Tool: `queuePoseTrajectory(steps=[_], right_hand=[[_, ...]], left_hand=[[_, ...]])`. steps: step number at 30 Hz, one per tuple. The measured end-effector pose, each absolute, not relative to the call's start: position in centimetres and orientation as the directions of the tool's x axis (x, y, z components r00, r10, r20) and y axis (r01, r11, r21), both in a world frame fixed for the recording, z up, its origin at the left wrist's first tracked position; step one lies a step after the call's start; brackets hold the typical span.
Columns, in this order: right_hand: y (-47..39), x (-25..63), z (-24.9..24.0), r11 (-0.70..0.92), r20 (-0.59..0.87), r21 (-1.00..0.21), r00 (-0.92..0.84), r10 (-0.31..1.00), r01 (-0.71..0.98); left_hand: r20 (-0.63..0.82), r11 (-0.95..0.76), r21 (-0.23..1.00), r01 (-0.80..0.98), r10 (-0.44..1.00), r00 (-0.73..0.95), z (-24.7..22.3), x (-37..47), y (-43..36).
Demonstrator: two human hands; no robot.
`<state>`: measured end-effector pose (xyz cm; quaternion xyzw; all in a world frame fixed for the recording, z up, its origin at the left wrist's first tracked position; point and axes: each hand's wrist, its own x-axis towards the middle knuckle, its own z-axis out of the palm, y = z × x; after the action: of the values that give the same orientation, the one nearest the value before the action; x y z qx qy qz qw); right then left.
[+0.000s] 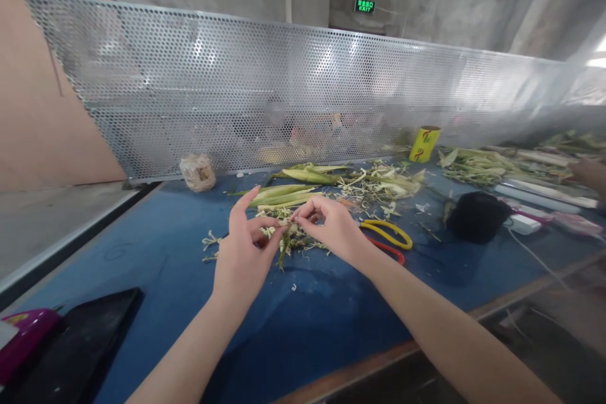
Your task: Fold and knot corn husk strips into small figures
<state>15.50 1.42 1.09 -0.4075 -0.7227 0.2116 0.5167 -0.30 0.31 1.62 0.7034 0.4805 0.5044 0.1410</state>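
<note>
Over the blue table (189, 303), my left hand (249, 243) pinches a small piece of pale green plant material (285, 227) between thumb and fingers. My right hand (326, 221) meets it from the right, its thumb and index finger closed at the same piece; the fingertips of both hands nearly touch. A green sprig hangs below the fingertips. Behind and beneath the hands lie long green leaves (288, 192) and a heap of shredded pale strips (379, 186). Scissors with yellow and red handles (391, 233) rest just right of my right hand.
A perforated metal screen (237, 88) runs along the back. Near it stand a wrapped roll (197, 172) and a yellow can (424, 144). A black pouch (478, 216), more leaves (478, 166) and another person's hand (589, 173) are at right. A black tray (80, 341) lies front left.
</note>
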Motion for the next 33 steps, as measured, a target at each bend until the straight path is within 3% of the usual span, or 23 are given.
queuePoseTrajectory(steps=[4, 11, 17, 26, 33], right_hand=[[1.4, 15.6, 1.1, 0.577, 0.567, -0.752, -0.133, 0.813, 0.320], [1.0, 15.7, 1.3, 0.653, 0.650, -0.579, -0.208, 0.731, 0.488], [0.9, 15.6, 1.5, 0.663, 0.651, -0.550, -0.236, 0.721, 0.508], [0.9, 16.1, 1.6, 0.616, 0.632, -0.585, -0.180, 0.754, 0.528], [0.9, 16.1, 2.0, 0.591, 0.562, -0.722, -0.194, 0.804, 0.359]], left_hand=[[0.573, -0.493, 0.693, 0.526, 0.819, 0.012, 1.6, -0.2, 0.3], [0.566, -0.520, 0.710, 0.474, 0.823, 0.055, 1.3, -0.4, 0.7], [0.496, -0.479, 0.799, 0.364, 0.867, 0.052, 1.1, -0.4, 1.0], [0.450, -0.450, 0.848, 0.279, 0.890, 0.068, 1.1, -0.3, 1.3], [0.471, -0.458, 0.826, 0.329, 0.881, 0.045, 1.1, -0.4, 1.3]])
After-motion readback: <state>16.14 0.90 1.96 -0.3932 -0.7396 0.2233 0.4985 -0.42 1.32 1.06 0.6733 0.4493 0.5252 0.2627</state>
